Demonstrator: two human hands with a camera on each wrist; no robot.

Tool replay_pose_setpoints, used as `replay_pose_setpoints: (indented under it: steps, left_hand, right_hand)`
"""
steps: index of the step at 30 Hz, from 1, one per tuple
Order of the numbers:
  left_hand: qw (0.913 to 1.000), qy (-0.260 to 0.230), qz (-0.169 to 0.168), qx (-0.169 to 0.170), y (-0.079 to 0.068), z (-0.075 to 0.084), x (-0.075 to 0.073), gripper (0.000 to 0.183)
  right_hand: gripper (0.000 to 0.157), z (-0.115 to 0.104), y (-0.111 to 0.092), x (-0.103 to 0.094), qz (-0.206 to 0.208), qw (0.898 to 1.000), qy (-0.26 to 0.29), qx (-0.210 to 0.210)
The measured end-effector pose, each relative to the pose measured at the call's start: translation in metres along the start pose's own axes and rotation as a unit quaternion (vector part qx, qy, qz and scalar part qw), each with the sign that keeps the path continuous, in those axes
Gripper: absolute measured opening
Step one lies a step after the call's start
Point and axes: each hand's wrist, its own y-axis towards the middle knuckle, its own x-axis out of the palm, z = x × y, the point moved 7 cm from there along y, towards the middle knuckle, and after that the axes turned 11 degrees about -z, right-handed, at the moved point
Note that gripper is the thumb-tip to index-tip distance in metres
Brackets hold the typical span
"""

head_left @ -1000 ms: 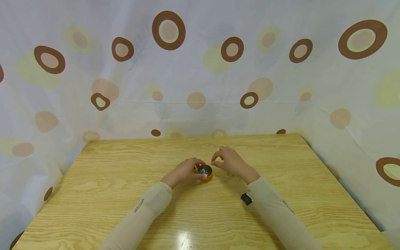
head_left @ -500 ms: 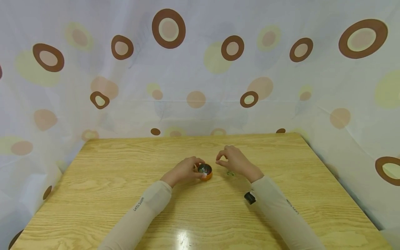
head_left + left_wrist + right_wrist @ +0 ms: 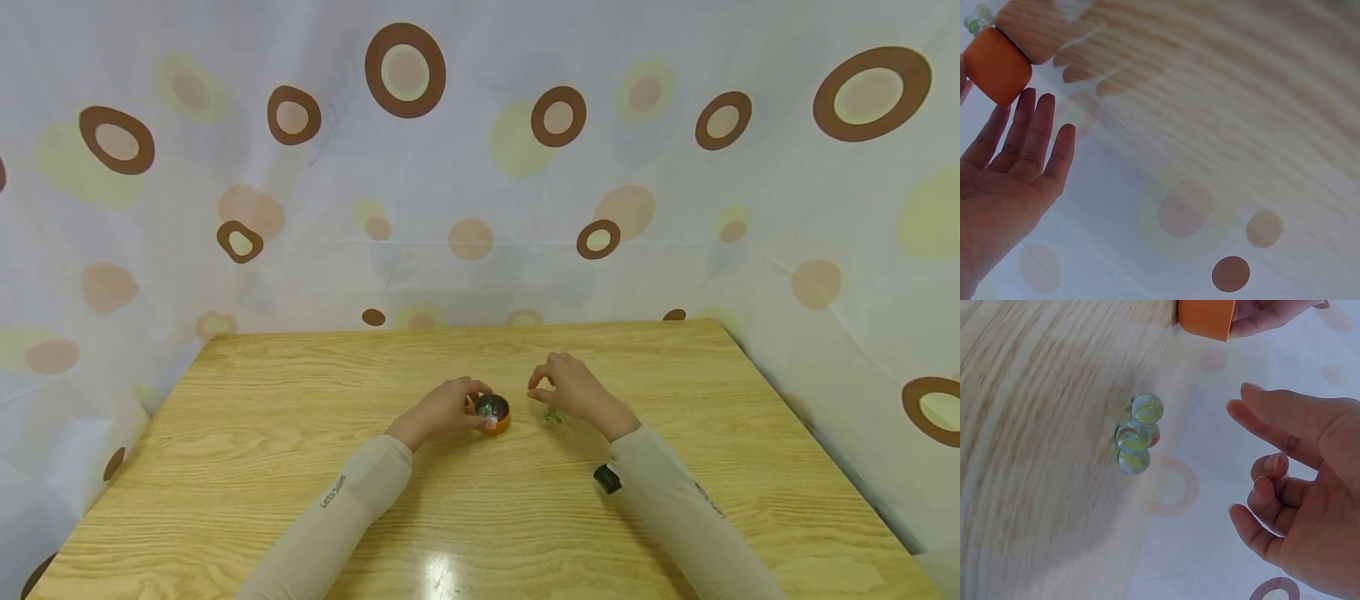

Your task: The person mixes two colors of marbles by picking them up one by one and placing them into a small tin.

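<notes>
A small orange bowl (image 3: 497, 427) with a dark, shiny inside stands on the wooden table. My left hand (image 3: 444, 410) grips it from the left, thumb at the near side and fingers at the far side. Small glinting things lie in it. In the left wrist view, fingertips reach the orange wall (image 3: 999, 67). To the right of the bowl, several clear glass marbles (image 3: 1134, 436) with yellow-green swirls sit clustered on the table. My right hand (image 3: 573, 390) hovers just beyond them; its thumb and index tips are close together with nothing visible between them, other fingers loosely bent (image 3: 1310, 469).
The wood-grain table (image 3: 315, 375) reaches back to a white curtain (image 3: 472, 183) printed with brown, peach and yellow circles, which also hangs along both sides. A black wrist device (image 3: 607, 479) sits at the right sleeve.
My right hand has drawn away from the bowl to the right, with thumb and index closer together, and more of the marbles shows. The left hand and the bowl stay in place.
</notes>
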Motion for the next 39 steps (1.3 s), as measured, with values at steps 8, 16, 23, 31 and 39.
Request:
replay_pose_setpoints:
  steps: [8,16,23,31,39]
  left_hand:
    - [1.0,-0.005,0.001,0.0,-0.001,0.001,0.0,0.048]
    - [1.0,-0.006,-0.002,0.006,-0.001,0.002,0.001,0.05]
    - [1.0,0.001,0.0,0.006,-0.001,0.001,0.001,0.05]
    - [1.0,0.005,0.0,0.003,-0.001,0.0,0.001,0.05]
    - [1.0,0.004,0.001,0.002,-0.001,0.0,0.001,0.05]
  right_hand:
    - [0.01,0.007,-0.005,0.001,0.008,1.0,-0.006,0.001]
    - [0.008,0.012,-0.009,0.002,0.001,1.0,-0.008,0.005]
    - [0.005,0.016,-0.013,0.004,-0.009,1.0,-0.005,0.016]
    - [0.007,0.025,-0.017,0.005,-0.011,1.0,0.001,0.025]
    - [0.007,0.031,-0.02,0.003,-0.006,0.999,-0.004,0.037]
